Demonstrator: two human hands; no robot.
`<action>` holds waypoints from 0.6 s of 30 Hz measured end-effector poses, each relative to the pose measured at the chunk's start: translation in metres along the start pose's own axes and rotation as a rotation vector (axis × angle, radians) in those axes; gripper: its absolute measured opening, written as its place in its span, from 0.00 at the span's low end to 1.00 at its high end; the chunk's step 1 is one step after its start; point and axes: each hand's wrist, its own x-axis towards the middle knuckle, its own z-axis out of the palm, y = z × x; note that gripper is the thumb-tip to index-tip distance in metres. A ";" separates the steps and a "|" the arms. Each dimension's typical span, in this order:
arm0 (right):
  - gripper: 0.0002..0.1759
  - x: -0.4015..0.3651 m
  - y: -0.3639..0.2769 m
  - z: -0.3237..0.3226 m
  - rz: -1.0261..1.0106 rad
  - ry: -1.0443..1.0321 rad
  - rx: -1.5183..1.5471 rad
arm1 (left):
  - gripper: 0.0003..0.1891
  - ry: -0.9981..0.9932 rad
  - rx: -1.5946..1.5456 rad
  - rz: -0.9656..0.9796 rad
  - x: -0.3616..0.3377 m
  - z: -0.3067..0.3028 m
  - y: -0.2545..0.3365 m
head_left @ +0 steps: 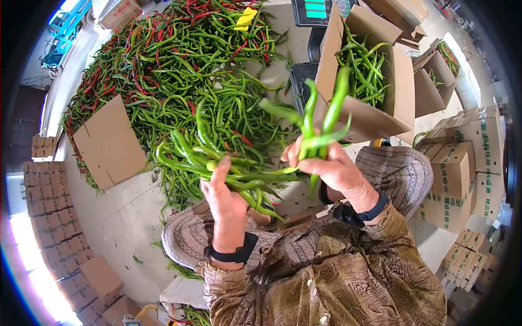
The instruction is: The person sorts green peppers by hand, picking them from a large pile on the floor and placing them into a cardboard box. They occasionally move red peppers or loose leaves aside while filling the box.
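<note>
My left hand (224, 202) grips a thick bunch of long green chili peppers (191, 155) that fan out to the upper left. My right hand (330, 167) clasps a smaller bunch of green peppers (321, 117) standing upright, their tips reaching toward the open box. The two bunches cross between my hands. Black bands sit on both wrists. A large heap of green and red peppers (179, 65) covers the floor beyond my hands.
An open cardboard box (391, 111) partly filled with green peppers stands at upper right, beside a scale (315, 11). A flat cardboard sheet (109, 144) lies on the heap's left. Printed cartons (462, 174) stack at right, more boxes (49, 217) at left.
</note>
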 end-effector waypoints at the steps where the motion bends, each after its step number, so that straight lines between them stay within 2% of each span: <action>1: 0.10 0.000 -0.003 0.000 -0.035 0.066 0.101 | 0.13 0.008 0.053 0.102 -0.002 0.005 0.001; 2: 0.13 0.002 -0.005 -0.005 -0.053 0.125 0.094 | 0.12 0.023 0.059 0.132 0.000 0.003 0.002; 4: 0.16 0.006 -0.011 -0.013 -0.095 0.158 0.328 | 0.12 0.004 0.032 0.111 0.004 -0.003 0.008; 5: 0.18 0.006 -0.015 -0.018 -0.046 0.184 0.442 | 0.12 0.021 0.024 0.077 0.003 -0.004 0.010; 6: 0.19 0.007 -0.020 -0.026 -0.064 0.130 0.511 | 0.12 -0.011 0.046 0.088 0.004 -0.006 0.012; 8: 0.21 0.003 -0.029 -0.029 -0.037 0.208 0.561 | 0.12 0.021 0.040 0.079 0.005 -0.004 0.011; 9: 0.22 0.005 -0.026 -0.035 -0.060 0.133 0.638 | 0.10 -0.005 0.053 0.068 0.006 -0.006 0.010; 13: 0.25 0.005 -0.022 -0.037 -0.062 0.118 0.693 | 0.11 -0.064 0.092 0.030 0.005 -0.006 0.005; 16: 0.29 -0.001 -0.029 -0.030 -0.040 0.190 0.502 | 0.12 -0.047 0.110 0.044 0.004 -0.006 0.002; 18: 0.31 -0.008 -0.041 -0.021 -0.049 0.166 0.531 | 0.12 -0.060 0.097 0.007 -0.002 -0.001 0.005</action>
